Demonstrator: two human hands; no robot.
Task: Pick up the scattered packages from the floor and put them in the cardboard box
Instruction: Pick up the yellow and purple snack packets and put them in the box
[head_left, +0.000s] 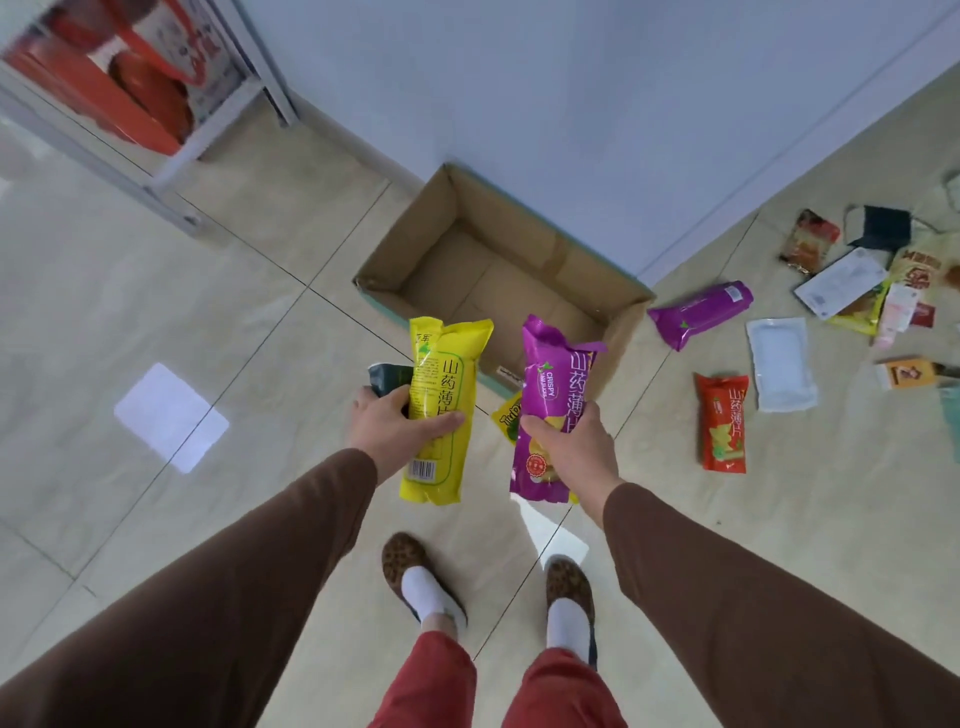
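Left hand (400, 423) grips yellow packet (441, 410) and perhaps a dark pouch (387, 378); right hand (569, 447) grips purple packet (556, 410) before the box (415, 244)

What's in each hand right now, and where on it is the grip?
Left hand grips the yellow packet mid-body, plus a dark packet. Right hand grips the purple packet mid-body.

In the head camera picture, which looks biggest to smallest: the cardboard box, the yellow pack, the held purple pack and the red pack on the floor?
1. Cardboard box.
2. Yellow pack and held purple pack: about alike, and both are nearer the camera, so I won't rank them.
3. Red pack, though it lies farther off on the floor.
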